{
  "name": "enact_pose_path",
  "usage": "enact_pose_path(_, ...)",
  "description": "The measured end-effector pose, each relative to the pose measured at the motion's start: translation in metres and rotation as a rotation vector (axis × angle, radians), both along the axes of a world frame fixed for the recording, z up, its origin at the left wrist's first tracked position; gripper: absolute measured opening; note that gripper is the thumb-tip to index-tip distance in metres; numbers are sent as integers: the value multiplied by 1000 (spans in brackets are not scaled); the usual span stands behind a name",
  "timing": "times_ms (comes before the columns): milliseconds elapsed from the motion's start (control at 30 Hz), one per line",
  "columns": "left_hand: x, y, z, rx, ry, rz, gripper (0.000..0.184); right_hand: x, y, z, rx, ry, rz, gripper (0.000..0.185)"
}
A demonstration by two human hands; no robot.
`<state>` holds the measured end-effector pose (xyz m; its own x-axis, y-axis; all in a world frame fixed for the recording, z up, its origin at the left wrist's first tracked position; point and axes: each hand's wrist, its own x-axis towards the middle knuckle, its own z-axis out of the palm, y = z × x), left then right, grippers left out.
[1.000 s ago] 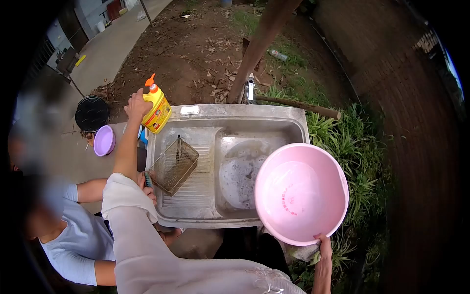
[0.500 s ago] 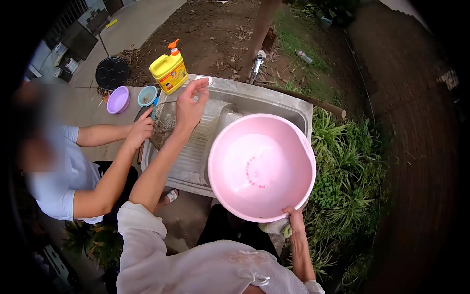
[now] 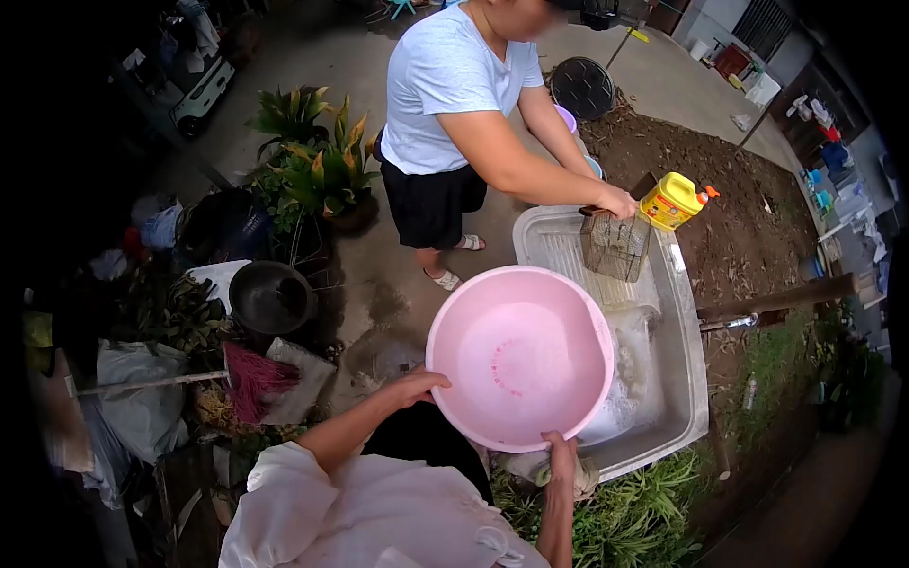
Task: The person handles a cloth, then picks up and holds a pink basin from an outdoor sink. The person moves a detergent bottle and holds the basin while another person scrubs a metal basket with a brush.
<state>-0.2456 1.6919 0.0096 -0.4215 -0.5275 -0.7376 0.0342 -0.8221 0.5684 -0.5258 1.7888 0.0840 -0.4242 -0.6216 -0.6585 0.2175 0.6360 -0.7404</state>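
A large pink plastic basin (image 3: 530,355) with red lettering on its bottom is held in front of me, partly over the near edge of the sink. My left hand (image 3: 417,385) grips its left rim, thumb on top. At the near rim, my right hand (image 3: 561,456) is closed on the edge. A crumpled greenish cloth (image 3: 579,476) shows beside the right wrist; whether that hand touches it I cannot tell. Soapy water (image 3: 625,383) lies in the metal sink (image 3: 694,379), partly hidden by the basin.
Across the sink, a co-worker (image 3: 454,104) holds a wire mesh basket (image 3: 615,246) over the drainboard. A yellow detergent jug (image 3: 672,202) stands at the sink's far edge. Potted plants (image 3: 327,170), a black tub (image 3: 272,298) and a pink mop (image 3: 256,381) are on the left.
My view has swung left. My left hand, raised before, now grips the basin's left rim. The basin has shifted away from over the sink. My right hand stays on its near rim.
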Motion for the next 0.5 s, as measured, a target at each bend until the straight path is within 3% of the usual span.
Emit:
enact_pose_path(100, 52, 23, -10, 18, 0, 226, 54, 38, -35, 7, -3, -36, 195, 51)
enact_pose_path(233, 114, 46, -7, 44, -34, 499, 50, 60, -66, -37, -108, -62, 473, 51)
enact_pose_path(300, 147, 55, -10, 46, -41, 578, 50, 61, -81, -59, -185, -51, 467, 45)
enact_pose_path(400, 185, 56, 1, 48, 23, 909, 49, 45, -92, -83, -135, 1, 463, 38)
enact_pose_path(500, 225, 49, -3, -43, 83, 1120, 49, 32, -98, -89, -177, -213, 541, 32)
